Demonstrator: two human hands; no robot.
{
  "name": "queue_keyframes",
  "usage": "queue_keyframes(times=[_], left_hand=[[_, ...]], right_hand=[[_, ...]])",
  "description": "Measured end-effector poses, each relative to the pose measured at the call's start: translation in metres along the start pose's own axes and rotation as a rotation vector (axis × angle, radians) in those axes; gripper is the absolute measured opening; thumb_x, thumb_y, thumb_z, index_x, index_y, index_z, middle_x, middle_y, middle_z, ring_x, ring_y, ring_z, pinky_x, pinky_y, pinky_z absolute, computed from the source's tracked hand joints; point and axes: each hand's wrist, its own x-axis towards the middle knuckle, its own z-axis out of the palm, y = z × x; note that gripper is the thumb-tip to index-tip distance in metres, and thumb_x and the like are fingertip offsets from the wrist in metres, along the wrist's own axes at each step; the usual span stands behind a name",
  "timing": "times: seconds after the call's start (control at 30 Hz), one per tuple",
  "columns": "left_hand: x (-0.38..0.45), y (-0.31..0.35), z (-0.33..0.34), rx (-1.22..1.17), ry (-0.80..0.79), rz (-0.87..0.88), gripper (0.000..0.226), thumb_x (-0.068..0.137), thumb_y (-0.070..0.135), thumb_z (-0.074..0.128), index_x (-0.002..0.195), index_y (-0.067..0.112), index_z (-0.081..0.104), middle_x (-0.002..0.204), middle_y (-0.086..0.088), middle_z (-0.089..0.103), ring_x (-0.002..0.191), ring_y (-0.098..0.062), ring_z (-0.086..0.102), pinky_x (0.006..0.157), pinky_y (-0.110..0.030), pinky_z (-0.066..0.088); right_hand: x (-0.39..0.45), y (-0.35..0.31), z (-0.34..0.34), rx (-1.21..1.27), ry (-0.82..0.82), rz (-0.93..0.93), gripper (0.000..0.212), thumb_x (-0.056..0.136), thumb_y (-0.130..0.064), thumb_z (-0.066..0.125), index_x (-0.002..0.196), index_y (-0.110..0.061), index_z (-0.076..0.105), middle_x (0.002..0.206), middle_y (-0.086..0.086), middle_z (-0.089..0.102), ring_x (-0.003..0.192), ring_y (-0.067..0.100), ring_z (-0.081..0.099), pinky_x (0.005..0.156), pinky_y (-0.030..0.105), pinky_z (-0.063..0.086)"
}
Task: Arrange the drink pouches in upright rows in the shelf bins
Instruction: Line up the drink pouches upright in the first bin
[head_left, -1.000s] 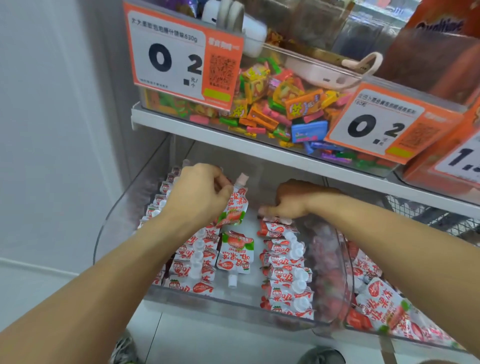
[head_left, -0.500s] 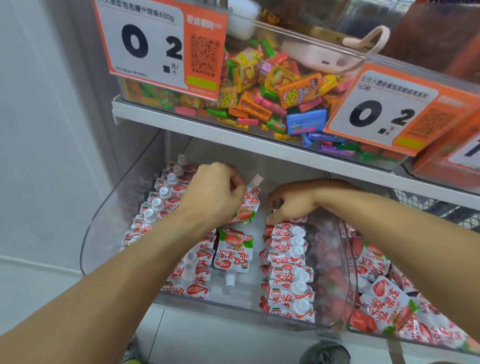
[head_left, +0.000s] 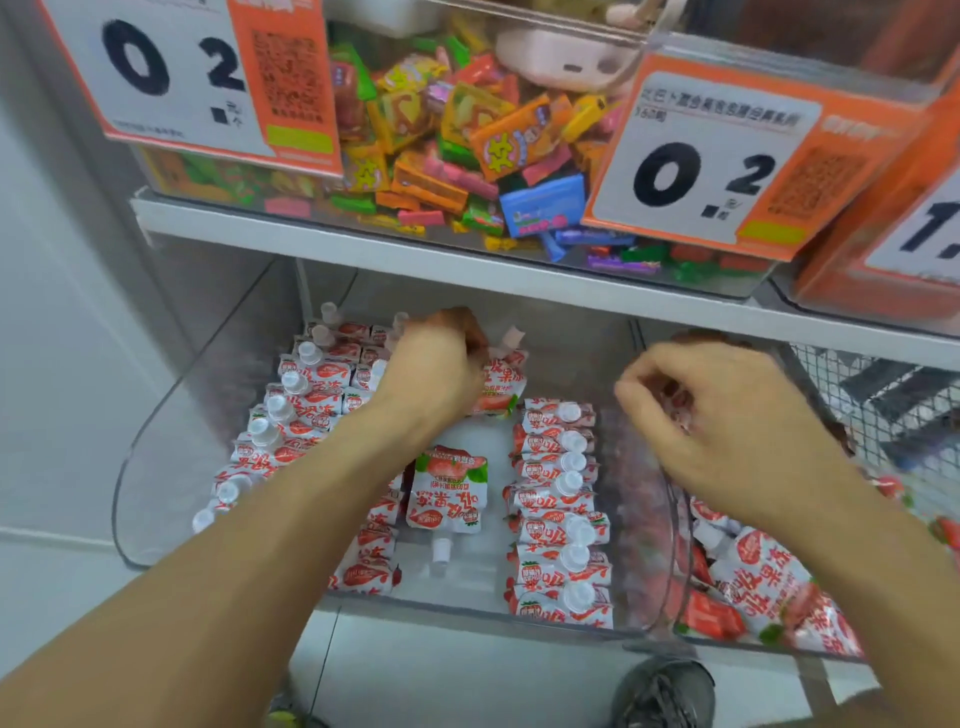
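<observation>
Fingers first: the left hand is curled round a strawberry drink pouch at the far middle of the clear shelf bin, holding it upright with its cap poking up past the knuckles.

Going from the left side of that bin, there's a left row of pouches standing upright, white caps up, running from near to far. The forearm covers most of a second row just right of it. In the middle gap one loose pouch lies flat, cap pointing toward the near edge. Right of that is a right row of pouches, packed tight, caps showing.

Over on the right, the right hand hovers above the bin's right wall with fingers curled in; whether it's holding anything, can't tell. Under it, the neighbouring bin has more pouches in a messy heap.
</observation>
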Motion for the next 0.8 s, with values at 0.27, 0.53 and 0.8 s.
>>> queue_keyframes(times=[0.27,0.53,0.8], left_hand=[[0.011,0.017,0.035,-0.178,-0.002,0.114,0.012,0.087,0.0,0.056,0.086,0.008,0.065,0.088,-0.005,0.07,0.082,-0.023,0.064,0.071,-0.029,0.05],[0.024,0.021,0.029,0.236,0.196,0.068,0.018,0.089,0.009,0.055,0.081,0.014,0.07,0.087,-0.008,0.073,0.08,-0.028,0.067,0.07,-0.031,0.049],[0.015,0.017,0.062,-0.001,-0.057,0.144,0.004,0.088,0.002,0.059,0.088,0.006,0.06,0.097,-0.013,0.067,0.086,-0.03,0.063,0.074,-0.038,0.052]], right_hand=[[-0.047,0.022,0.028,0.478,0.163,0.265,0.012,0.086,-0.014,0.068,0.082,-0.025,0.065,0.079,-0.01,0.063,0.072,0.011,0.059,0.063,0.02,0.047],[-0.042,0.028,0.03,0.675,0.024,0.286,0.011,0.093,-0.018,0.06,0.085,-0.025,0.056,0.068,-0.003,0.058,0.061,0.009,0.053,0.056,0.025,0.046],[-0.043,0.034,0.031,0.629,0.019,0.307,0.014,0.089,-0.039,0.061,0.097,-0.029,0.055,0.095,-0.014,0.057,0.084,-0.001,0.058,0.065,0.015,0.04]])
